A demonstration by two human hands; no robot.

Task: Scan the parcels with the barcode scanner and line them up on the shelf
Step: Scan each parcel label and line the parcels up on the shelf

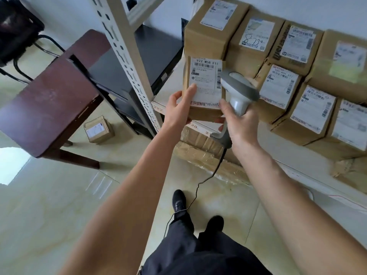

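My left hand (179, 107) grips a small brown parcel (204, 88) by its lower left corner, its white label with barcodes facing me. My right hand (238, 124) grips the handle of a grey barcode scanner (238, 90), whose head sits right beside the label's right edge. The parcel hangs just in front of the white shelf (168, 86), at its left end. Several labelled cardboard parcels (278, 56) stand in rows on that shelf to the right.
A perforated white shelf post (127, 56) rises on the left. Left of it stand a dark wooden stool (49, 100) and a black rack (123, 72). One small parcel (98, 129) lies on the tiled floor. The scanner's black cable (198, 185) trails down past my feet.
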